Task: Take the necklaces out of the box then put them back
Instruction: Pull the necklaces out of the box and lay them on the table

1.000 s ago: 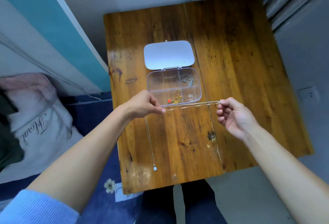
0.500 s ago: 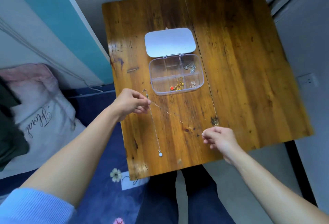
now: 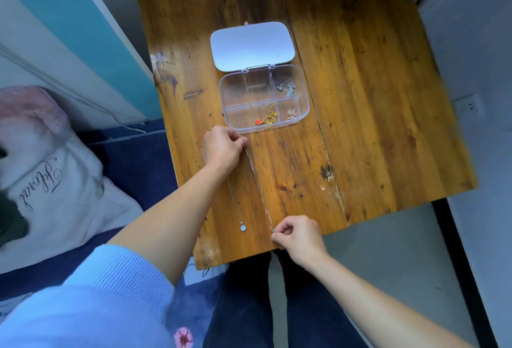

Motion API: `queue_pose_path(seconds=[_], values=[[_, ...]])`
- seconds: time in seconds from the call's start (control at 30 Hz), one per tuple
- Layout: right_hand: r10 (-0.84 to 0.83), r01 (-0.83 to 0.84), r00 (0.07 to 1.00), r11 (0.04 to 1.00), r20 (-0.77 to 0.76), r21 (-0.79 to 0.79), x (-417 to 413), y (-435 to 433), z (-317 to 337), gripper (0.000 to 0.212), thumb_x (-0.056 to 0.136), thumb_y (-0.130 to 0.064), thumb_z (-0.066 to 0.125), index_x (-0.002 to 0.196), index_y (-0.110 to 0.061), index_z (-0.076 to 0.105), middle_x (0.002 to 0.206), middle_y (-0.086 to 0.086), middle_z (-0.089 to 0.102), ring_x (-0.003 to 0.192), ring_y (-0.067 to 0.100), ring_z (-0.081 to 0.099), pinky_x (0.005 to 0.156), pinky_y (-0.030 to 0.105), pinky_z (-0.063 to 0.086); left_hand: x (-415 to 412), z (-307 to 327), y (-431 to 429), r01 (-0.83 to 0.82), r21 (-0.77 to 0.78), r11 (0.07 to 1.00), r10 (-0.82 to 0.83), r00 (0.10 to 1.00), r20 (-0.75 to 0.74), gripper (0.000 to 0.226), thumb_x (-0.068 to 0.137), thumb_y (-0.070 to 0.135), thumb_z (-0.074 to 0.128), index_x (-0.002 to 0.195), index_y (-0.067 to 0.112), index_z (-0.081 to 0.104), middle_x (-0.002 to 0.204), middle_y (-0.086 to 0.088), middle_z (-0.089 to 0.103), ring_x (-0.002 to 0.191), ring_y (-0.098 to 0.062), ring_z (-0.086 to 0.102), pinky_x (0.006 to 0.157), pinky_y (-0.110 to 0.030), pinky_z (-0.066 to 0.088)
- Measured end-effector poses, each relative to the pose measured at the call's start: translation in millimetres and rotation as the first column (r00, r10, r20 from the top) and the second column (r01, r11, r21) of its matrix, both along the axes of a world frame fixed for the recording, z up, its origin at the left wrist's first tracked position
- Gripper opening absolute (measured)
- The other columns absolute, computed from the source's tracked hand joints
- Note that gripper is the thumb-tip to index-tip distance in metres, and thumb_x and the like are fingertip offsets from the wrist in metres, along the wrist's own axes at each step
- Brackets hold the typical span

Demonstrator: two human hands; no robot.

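Just beside the open clear plastic box [image 3: 221,92], holding a gold red-heart chain [image 3: 267,117] and silver pieces [image 3: 288,88], left hand [image 3: 223,150] and right hand [image 3: 298,234] pinch a thin silver necklace [image 3: 259,188] stretched between them.

Wooden table [image 3: 360,98], varnished, planks running away from the viewer; a seam splits it lengthwise. Dark knot [image 3: 327,172] near the seam, pale scuffs [image 3: 166,79] by the left edge. Left of the table: a teal panel [image 3: 69,15], then a white pillow [image 3: 50,181] with black script lettering (word not legible) lying on dark blue cloth [image 3: 133,170] printed with a pink flower [image 3: 183,337]. White cable [image 3: 133,127] along the wall. Wall socket [image 3: 469,105] at right.
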State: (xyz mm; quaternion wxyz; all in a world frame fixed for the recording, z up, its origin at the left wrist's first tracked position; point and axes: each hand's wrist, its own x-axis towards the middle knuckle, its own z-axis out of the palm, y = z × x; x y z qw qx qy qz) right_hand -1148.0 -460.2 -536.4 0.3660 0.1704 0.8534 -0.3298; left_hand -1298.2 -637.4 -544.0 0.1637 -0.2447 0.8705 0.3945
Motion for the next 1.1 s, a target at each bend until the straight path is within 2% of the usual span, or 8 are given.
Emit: queue_pose_path(seconds=[0.17,0.33,0.47,0.57,0.7,0.9,1.0,1.1], values=[[0.008,-0.008,0.999,1.0,-0.049,0.001,2.4,3.0,-7.7,0.022,0.08,-0.031,0.075,0.062,-0.021,0.067,0.053,-0.003,0.067,0.057,0.012,0.065,0.062,0.031,0.056,-0.6,-2.7,2.7,-0.062,-0.062,0.996,0.06,0.998,-0.036,0.017,0.083,0.031,0.071,0.086,0.016,0.077,0.086,-0.009,0.074,0.088,-0.028,0.066,0.078,-0.04,0.054],[0.06,-0.061,0.995,0.998,-0.084,-0.002,-17.2,13.6,-1.1,0.016,0.077,-0.034,0.077,0.068,-0.025,0.069,0.056,-0.009,0.063,0.06,0.006,0.06,0.06,0.026,0.05,-0.8,0.3,4.0,-0.105,-0.024,0.994,0.104,0.994,-0.033,0.018,0.079,0.033,0.076,0.084,0.016,0.076,0.089,-0.007,0.073,0.087,-0.026,0.066,0.078,-0.041,0.054],[0.015,-0.022,0.944,1.0,-0.331,-0.017,-90.4,25.2,20.9,0.007,0.078,-0.026,0.075,0.074,-0.023,0.071,0.064,-0.011,0.065,0.066,0.013,0.062,0.064,0.028,0.049,1.8,5.8,-9.7,-0.122,0.043,0.992,0.125,0.988,-0.092,0.008,0.079,0.022,0.068,0.083,0.016,0.072,0.076,-0.001,0.07,0.076,-0.02,0.065,0.068,-0.035,0.054],[-0.029,0.016,0.874,0.999,-0.486,-0.031,-166.7,23.3,36.7,0.005,0.078,-0.022,0.073,0.074,-0.021,0.073,0.068,-0.003,0.069,0.071,0.019,0.064,0.069,0.032,0.051,-1.2,10.0,-18.3,-0.19,0.115,0.975,0.207,0.965,-0.16,0.009,0.086,0.025,0.059,0.089,0.018,0.063,0.079,-0.002,0.066,0.078,-0.022,0.065,0.067,-0.036,0.056],[0.186,-0.149,0.821,0.982,-0.54,0.112,-242.2,11.0,43.9,0.008,0.082,-0.022,0.067,0.083,-0.019,0.075,0.085,0.003,0.074,0.083,0.022,0.065,0.074,0.033,0.051,-16.6,12.9,-18.5,-0.254,0.185,0.949,0.284,0.945,-0.163,0.018,0.095,0.034,0.053,0.104,0.02,0.059,0.087,-0.008,0.068,0.066,-0.019,0.067,0.055,-0.029,0.057],[0.652,-0.608,0.677,0.757,-0.34,0.24,-260.9,-29.7,25.0,0.01,0.081,-0.026,0.071,0.089,-0.02,0.075,0.093,0.005,0.074,0.088,0.025,0.066,0.077,0.034,0.054,-23.8,5.5,-13.3,-0.324,0.21,0.922,0.351,0.931,-0.105,0.02,0.095,0.028,0.056,0.107,0.015,0.066,0.073,-0.008,0.068,0.056,-0.019,0.067,0.055,-0.032,0.058],[0.786,-0.716,0.554,0.618,-0.275,0.325,-260.3,-44.0,14.4,0.011,0.079,-0.026,0.073,0.089,-0.022,0.073,0.096,0.009,0.072,0.091,0.031,0.065,0.069,0.032,0.045,-23.5,4.1,-12.9,-0.34,0.228,0.913,0.37,0.923,-0.103,0.019,0.095,0.027,0.057,0.108,0.016,0.066,0.068,-0.005,0.067,0.054,-0.015,0.066,0.05,-0.024,0.056],[0.831,-0.737,0.485,0.556,-0.273,0.384,-263.0,-52.1,11.2,0.009,0.077,-0.022,0.071,0.085,-0.022,0.073,0.095,0.01,0.071,0.088,0.033,0.065,0.065,0.032,0.042,-22.8,3.6,-14.1,-0.332,0.234,0.914,0.364,0.925,-0.108,0.02,0.095,0.027,0.057,0.111,0.017,0.065,0.069,-0.003,0.067,0.054,-0.012,0.066,0.046,-0.017,0.053]])
